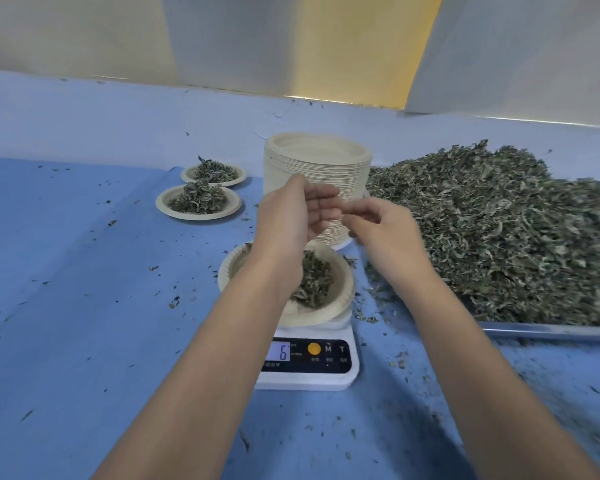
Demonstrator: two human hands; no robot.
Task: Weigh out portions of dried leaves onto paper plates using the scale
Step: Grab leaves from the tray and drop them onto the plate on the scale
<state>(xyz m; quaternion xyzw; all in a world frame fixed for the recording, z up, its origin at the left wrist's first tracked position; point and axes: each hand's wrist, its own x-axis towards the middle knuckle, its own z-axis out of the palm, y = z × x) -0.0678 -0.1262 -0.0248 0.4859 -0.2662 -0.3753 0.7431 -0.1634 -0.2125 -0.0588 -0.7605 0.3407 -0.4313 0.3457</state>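
Left hand (291, 218) and right hand (383, 232) meet above the plate (344, 271) (bare cloth (84, 306) leftward)

A herb-portioning workroom: blue-covered table (84, 306), leaf heap (499, 230), plate stack (317, 174), digital scale (309, 368).

The left half of the tabletop (84, 341) gives open passage (loose leaf crumbs only). At centre, the scale (326, 379) and its loaded plate (340, 271) obstruct, with the plate stack (312, 168) just behind. The left hand (291, 216) and right hand (385, 233) occupy the space above that plate. Two filled plates (163, 202) sit at left rear. The leaf pile (499, 220) on its tray (551, 330) closes the right side.
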